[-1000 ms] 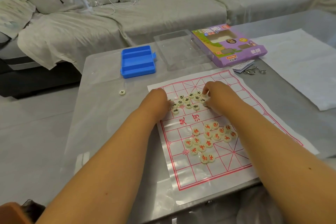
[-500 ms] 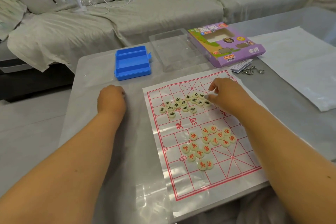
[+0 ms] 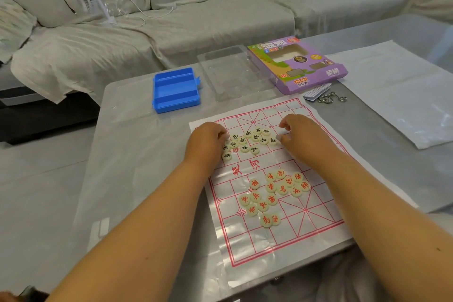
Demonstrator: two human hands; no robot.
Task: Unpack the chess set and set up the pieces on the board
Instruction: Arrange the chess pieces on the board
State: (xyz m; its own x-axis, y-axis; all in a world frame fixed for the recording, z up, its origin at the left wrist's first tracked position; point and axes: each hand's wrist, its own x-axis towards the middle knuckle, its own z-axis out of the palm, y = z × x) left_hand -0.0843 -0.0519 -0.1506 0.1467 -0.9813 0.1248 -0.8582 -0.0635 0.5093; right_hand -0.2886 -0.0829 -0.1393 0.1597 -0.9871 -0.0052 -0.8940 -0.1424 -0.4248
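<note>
- Left hand (image 3: 207,141) at the left edge of the board (image 3: 316,230), fingers curled down onto the end of the black-lettered pieces (image 3: 247,142); whether a piece is pinched cannot be told.
- Right hand (image 3: 300,133) at the opposite end of the same cluster, thumb and forefinger drawn together just beside the end piece; grasp unconfirmed.
- Black-lettered pieces bunched on the far half of the board, touching one another, not on line crossings.
- Red-lettered pieces (image 3: 274,193) heaped on the near half, likewise unsorted.
- Judged step: spreading the black set to its starting points. Advised: lift one piece at a time clear of its neighbours, seat on a crossing, work outward from the centre line.
- Board a thin sheet; likely to slip or ripple if pieces are dragged. Press lightly.
- Near board edge overhanging the near edge of the bench (image 3: 137,179); red pieces to be kept away from it.
- Open bench surface left of the board, suitable for resting an arm.
- Blue case (image 3: 175,89), clear tray (image 3: 230,73) and purple box (image 3: 297,64) along the far edge, well apart from the hands.
- Metal rings (image 3: 332,98) just beyond the far right board corner.
</note>
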